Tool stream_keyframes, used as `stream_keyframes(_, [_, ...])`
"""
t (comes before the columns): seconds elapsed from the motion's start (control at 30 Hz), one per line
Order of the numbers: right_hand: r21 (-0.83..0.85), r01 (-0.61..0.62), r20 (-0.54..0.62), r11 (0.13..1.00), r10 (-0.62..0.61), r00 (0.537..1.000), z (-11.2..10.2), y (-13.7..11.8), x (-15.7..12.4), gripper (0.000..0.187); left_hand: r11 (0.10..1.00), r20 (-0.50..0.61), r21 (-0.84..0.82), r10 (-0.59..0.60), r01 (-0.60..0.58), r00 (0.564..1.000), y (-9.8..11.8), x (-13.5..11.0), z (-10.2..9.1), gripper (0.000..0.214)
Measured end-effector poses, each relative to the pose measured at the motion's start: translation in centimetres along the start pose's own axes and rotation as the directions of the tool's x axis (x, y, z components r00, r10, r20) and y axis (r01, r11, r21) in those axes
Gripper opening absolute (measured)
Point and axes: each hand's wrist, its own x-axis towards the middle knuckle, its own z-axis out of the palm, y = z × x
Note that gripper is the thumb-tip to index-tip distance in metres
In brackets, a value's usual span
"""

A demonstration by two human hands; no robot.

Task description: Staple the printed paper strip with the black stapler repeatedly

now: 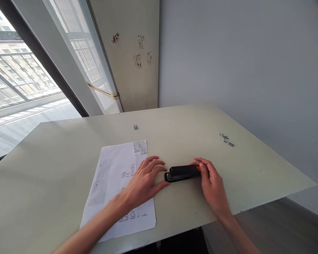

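A black stapler (pixel 184 172) with a red part at its rear lies on the table, its front end facing left. My right hand (pixel 213 181) grips the rear end, with thumb and fingers on either side. My left hand (pixel 147 178) rests over the right edge of a printed sheet of paper (pixel 106 187), fingers apart. Its thumb and index fingertips are close to the stapler's front end; whether they touch it I cannot tell. Many staples cover the paper's upper right corner (pixel 140 147). Part of the print is hidden under my left hand and forearm.
Loose staple strips (pixel 226 138) lie on the right of the pale table (pixel 55 158). Another small staple piece (pixel 136 127) sits beyond the paper. A grey wall (pixel 241 60) borders the table at right. A cabinet door with a gold handle (pixel 103 91) and a window are behind.
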Motion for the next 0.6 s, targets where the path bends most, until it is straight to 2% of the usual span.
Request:
stream_keyframes(0.2, [0.011,-0.012,-0.001,1.000,0.013,1.000,0.1,-0.4,-0.1,0.047,0.999,-0.095,-0.044,-0.024,0.020,0.995,0.9,1.6,1.1,0.010])
stream_keyframes(0.3, [0.013,-0.009,0.047,1.000,0.008,0.999,0.2,-0.7,-0.4,0.048,0.999,-0.108,-0.034,-0.010,0.006,0.994,1.0,1.7,1.0,0.006])
stream_keyframes(0.4, [-0.056,0.065,0.108,0.996,-0.059,0.992,0.4,-0.7,-0.7,0.047,1.000,-0.084,-0.012,-0.003,0.002,0.996,0.7,1.0,0.3,0.006])
stream_keyframes(0.5, [-0.160,0.182,0.145,0.970,-0.159,0.977,0.6,-0.4,-0.9,0.056,1.000,-0.045,0.020,0.017,-0.016,0.999,0.0,0.0,-0.9,0.010])
stream_keyframes(0.6, [-0.206,0.216,0.166,0.954,-0.184,0.969,0.9,0.0,-0.9,0.051,0.997,-0.036,0.071,0.023,-0.020,0.999,-0.8,-1.1,-2.0,0.013])
